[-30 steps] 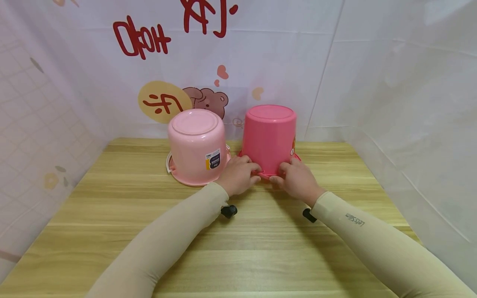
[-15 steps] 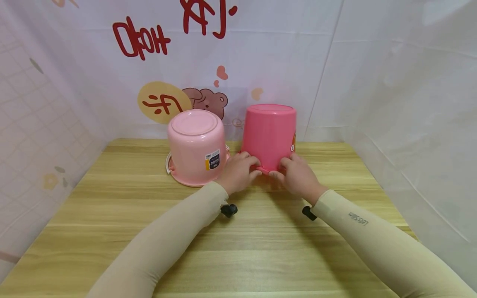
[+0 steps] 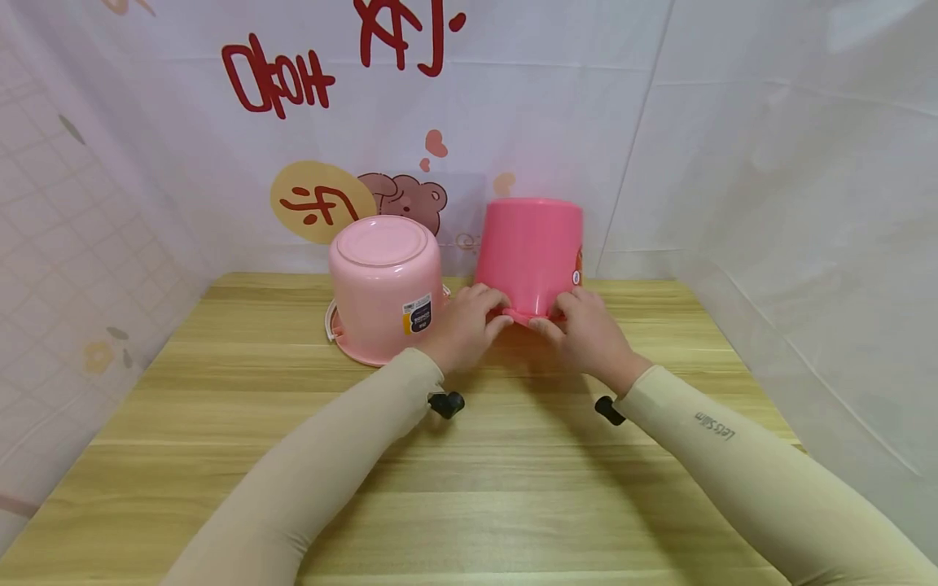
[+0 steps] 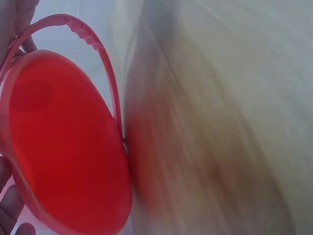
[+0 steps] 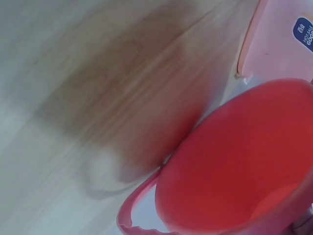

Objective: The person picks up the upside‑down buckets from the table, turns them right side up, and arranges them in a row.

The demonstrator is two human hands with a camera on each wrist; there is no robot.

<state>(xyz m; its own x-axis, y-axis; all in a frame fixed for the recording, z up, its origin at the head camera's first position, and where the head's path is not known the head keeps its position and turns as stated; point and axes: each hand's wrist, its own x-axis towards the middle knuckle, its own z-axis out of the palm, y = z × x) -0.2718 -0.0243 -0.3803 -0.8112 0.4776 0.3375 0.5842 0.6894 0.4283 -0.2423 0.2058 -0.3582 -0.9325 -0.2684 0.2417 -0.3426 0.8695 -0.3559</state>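
A deep pink bucket (image 3: 533, 252) is bottom up at the back of the table, tilted with its near rim raised. My left hand (image 3: 469, 330) grips that rim on the left, thumb toward me. On the right, my right hand (image 3: 592, 338) grips the same rim. Both wrist views look into the bucket's open red inside (image 4: 68, 147), whose far edge meets the tabletop. Its pink carrying handle (image 4: 110, 73) arcs out beside the mouth. To the left stands a light pink bucket (image 3: 377, 301), also upside down, close to my left hand.
The wooden table (image 3: 469, 505) ends at a white printed curtain (image 3: 586, 122) behind the buckets. A second white curtain (image 3: 821, 244) borders the right side, and a tiled-pattern one (image 3: 95, 228) the left. The light pink bucket's pale handle (image 3: 330, 321) sticks out left.
The deep pink bucket's near rim has risen and its base has tipped back toward the curtain. Both my hands have moved up and away with the rim. The light pink bucket has stayed put.
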